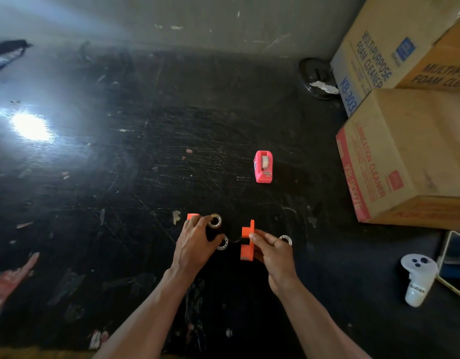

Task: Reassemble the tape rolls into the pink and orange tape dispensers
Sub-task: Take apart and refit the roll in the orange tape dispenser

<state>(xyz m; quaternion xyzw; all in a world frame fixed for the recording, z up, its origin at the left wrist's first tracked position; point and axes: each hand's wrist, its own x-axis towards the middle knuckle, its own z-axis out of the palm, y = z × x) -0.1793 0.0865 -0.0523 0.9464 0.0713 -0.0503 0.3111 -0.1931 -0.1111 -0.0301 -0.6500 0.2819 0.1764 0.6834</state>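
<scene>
Nearest me, I see the right hand [273,252] pinching the orange dispenser [247,240] on edge between thumb and fingertips. The left hand [195,242], just beside it, curls its fingers round a dark tape roll [214,221] (clear hub showing). Farther back the pink dispenser [263,166] stands on the black table [146,177], tape already loaded.

Your tabletop [120,203] is black, scratched and flecked with torn scraps. The pink tape dispenser [263,167] stands on it right of centre with a roll in it. Nearer you lie two white rings [285,239]. Cardboard boxes [405,156] are stacked along the right side, with a black round object [315,79] behind them. A white controller [418,278] lies beside a phone [454,263].
</scene>
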